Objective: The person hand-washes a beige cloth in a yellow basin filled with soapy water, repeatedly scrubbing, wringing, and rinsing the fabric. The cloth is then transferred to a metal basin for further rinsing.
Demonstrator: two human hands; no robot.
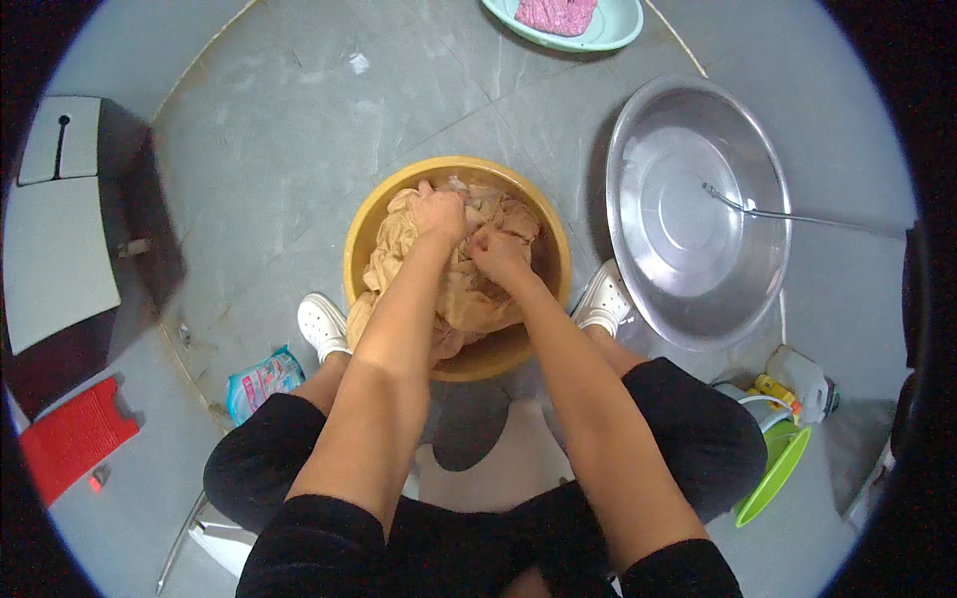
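Note:
A tan wet-looking cloth [389, 243] lies bunched in a round yellow basin [359, 205] on the floor between my feet. My left hand [439, 213] presses into the folds near the basin's far side, its fingers curled over the fabric. Just to the right and a little nearer, my right hand [499, 254] is closed like a fist on another fold of the same cloth. Part of the cloth hangs over the basin's near left rim. My forearms hide some of the cloth and rim.
A large steel basin [680, 291] with a hose [815, 220] stands at right. Farther ahead is a pale green basin [617, 26] holding pink cloth [557, 15]. A blue packet [262, 381] and a red washboard [78, 441] are at left; bottles [800, 377] and a green basin [774, 475] at right.

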